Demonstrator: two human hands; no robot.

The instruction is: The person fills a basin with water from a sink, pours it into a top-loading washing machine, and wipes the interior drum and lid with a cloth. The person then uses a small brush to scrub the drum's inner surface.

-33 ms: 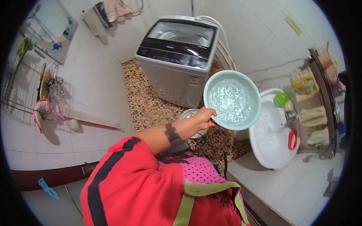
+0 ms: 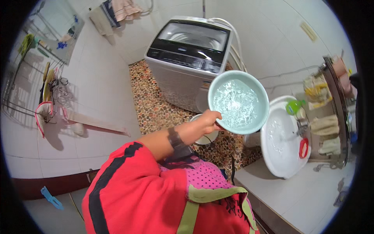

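My left hand [image 2: 207,123] is closed on the near left rim of a pale blue-green basin [image 2: 262,87], its thumb over the edge and its other fingers mostly hidden below. Rippling water [image 2: 237,102] covers the basin's bottom and catches the light. The basin is held in the air, tilted a little, in front of the washing machine [image 2: 177,74] and left of the white washbasin [image 2: 286,163]. A white bucket [image 2: 212,137] stands on the floor under my hand, partly hidden by my forearm. My right hand does not show.
The washbasin has a tap [image 2: 302,128], a green bottle [image 2: 294,107] and a red item [image 2: 303,148] at its edge. A white-tiled counter [image 2: 265,191] lies at the right. Cloths hang below a shelf [image 2: 343,105]. A wire rack [image 2: 17,91] is on the left wall above a pebble-patterned floor [image 2: 148,93].
The view has shifted slightly. Against the washing machine, the basin has moved a little to the left and now overlaps the machine's front label. The ripples in the water look different.
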